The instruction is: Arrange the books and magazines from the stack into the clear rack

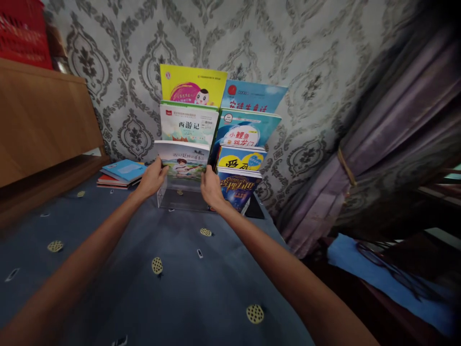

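Note:
Between my two hands is a book (pixel 185 163) with a figure in a green landscape on its cover. My left hand (pixel 154 177) grips its left edge and my right hand (pixel 213 186) grips its right edge. The book is upright at a clear acrylic book rack (pixel 180 201), in front of a white-covered book (pixel 189 127) and a yellow book (pixel 194 84). In the right column stand a light blue book (pixel 254 95), a teal book (pixel 248 127), a blue and yellow book (pixel 241 158) and a dark blue book (pixel 239 187), partly behind my right hand.
A small stack of books (pixel 124 170) lies to the left on the patterned blue cloth (pixel 180 298). Beyond it stand a wooden cabinet (pixel 43 120) and a red basket (pixel 25 33). Patterned wallpaper (pixel 306 91) is behind the rack; a purple curtain (pixel 324 192) hangs at right.

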Demonstrator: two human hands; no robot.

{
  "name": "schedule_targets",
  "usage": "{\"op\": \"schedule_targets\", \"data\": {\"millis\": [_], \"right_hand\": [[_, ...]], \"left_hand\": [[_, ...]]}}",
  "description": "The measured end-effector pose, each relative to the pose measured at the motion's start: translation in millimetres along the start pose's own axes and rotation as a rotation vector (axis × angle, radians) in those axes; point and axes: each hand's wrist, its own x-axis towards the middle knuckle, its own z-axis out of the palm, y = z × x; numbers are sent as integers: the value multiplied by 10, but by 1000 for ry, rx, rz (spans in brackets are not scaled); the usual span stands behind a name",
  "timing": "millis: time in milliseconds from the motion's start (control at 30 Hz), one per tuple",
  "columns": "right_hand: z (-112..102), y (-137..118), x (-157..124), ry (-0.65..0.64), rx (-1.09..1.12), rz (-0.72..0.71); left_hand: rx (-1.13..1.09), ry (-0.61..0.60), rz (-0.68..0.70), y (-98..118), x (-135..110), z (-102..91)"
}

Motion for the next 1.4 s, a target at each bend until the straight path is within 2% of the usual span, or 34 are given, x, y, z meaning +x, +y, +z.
{"op": "schedule_targets", "data": {"millis": [133,267,433,567,700,833,1067,1200,1400], "right_hand": [[-25,-90,47,-97,-97,96],[-32,-128,66,-143,-110,138],[99,-65,16,-63,-21,103],[271,25,-69,76,60,-14],[399,101,-130,136,113,-94],[408,94,-101,124,123,-73],[271,4,60,58,90,3],[284,13,103,23,61,29],[367,8,21,50,78,27]], "left_hand": [[90,8,2,-10,17,34],[181,-2,-63,43,20,43],[258,60,-111,137,12,59],[283,84,-140,168,18,75],[301,82,-144,141,76,61],[357,51,-166,125,160,12],[495,31,-198,169,231,-40],[481,57,-218,156,237,-25],[365,109,-250,174,194,-26]]}}
